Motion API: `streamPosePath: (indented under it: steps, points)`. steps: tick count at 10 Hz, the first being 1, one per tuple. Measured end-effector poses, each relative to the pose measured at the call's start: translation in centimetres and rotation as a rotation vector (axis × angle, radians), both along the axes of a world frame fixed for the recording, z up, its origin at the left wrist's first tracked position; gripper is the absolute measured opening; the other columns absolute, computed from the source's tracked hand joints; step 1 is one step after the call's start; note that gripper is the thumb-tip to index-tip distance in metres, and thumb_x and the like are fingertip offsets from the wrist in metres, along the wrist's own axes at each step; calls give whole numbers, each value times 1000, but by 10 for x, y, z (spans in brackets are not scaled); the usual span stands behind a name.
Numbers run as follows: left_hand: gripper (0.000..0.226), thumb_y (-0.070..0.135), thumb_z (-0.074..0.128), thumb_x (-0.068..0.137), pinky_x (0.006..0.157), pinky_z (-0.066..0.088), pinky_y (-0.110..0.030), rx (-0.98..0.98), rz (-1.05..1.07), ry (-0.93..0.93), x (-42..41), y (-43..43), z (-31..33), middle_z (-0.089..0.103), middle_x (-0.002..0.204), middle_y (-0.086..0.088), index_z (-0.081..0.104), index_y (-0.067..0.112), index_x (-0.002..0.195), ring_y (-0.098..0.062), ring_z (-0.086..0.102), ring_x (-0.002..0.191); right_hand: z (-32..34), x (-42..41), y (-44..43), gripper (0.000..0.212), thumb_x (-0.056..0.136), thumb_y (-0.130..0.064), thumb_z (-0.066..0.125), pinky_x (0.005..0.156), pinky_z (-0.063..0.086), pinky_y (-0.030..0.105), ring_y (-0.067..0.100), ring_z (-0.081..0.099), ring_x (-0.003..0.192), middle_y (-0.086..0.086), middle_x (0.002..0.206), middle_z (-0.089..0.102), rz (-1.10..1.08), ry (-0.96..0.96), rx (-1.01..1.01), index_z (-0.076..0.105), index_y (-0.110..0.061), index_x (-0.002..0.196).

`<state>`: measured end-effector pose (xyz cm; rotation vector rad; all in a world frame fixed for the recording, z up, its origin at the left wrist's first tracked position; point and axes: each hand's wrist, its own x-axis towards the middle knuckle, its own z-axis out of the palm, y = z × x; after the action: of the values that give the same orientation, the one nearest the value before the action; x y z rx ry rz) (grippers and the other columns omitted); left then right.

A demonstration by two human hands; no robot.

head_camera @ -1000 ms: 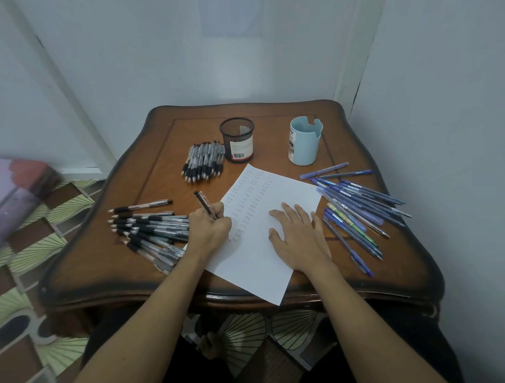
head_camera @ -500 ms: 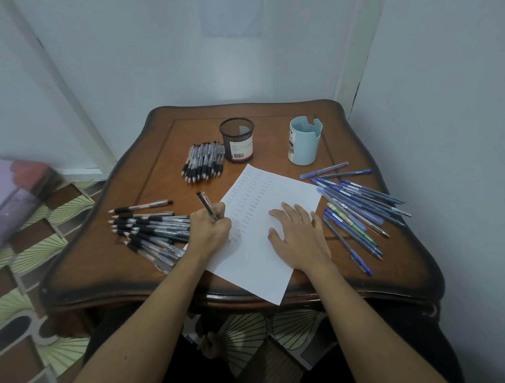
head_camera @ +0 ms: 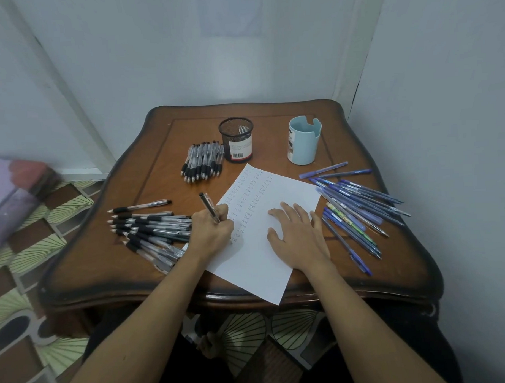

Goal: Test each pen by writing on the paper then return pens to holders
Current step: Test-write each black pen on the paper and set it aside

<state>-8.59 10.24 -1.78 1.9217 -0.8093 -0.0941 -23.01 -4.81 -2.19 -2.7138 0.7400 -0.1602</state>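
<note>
Two hands testing pens at a desk (head_camera: 159,180).
Head view: left hand (head_camera: 211,231) grips a pen (head_camera: 208,206), writing on paper (head_camera: 256,265); right hand (head_camera: 300,235) presses it flat. Mesh holder (head_camera: 236,140) and blue holder (head_camera: 302,142) look empty; loose pens (head_camera: 149,232) lie unreturned.

A brown wooden desk (head_camera: 159,171) stands on fan-patterned floor (head_camera: 27,256) between pale walls (head_camera: 155,51), with a blurred purple bundle (head_camera: 11,199) beyond its left edge.

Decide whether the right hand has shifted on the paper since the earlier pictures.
No. The right hand lies flat at the same spot on the paper, just as near the blue pens.
</note>
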Motion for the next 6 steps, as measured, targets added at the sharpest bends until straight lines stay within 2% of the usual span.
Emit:
streamPosePath:
  steps: [3, 5, 6]
  points:
    - [30, 0, 47, 67, 52, 23, -31, -7, -27, 18, -3, 0, 2, 27, 50, 6, 29, 19, 51, -10, 25, 52, 1, 0, 0, 49, 100, -53, 35, 121, 0, 50, 18, 10, 153, -8, 165, 16, 3, 10, -5, 32, -40, 147]
    - [30, 0, 47, 66, 53, 27, -35, 6, -37, 60, -2, 0, 1, 26, 51, 2, 27, 17, 51, -14, 27, 52, 0, 0, 1, 48, 100, -53, 36, 121, 0, 50, 18, 10, 152, -7, 165, 17, -2, 3, -7, 33, -40, 147]
    - [34, -2, 48, 67, 54, 25, -32, -3, -47, 59, -5, 0, 3, 26, 49, 9, 27, 20, 50, -10, 25, 51, 1, -1, 1, 48, 100, -53, 36, 121, 0, 50, 18, 10, 152, -7, 165, 17, -1, 8, -7, 32, -40, 147]
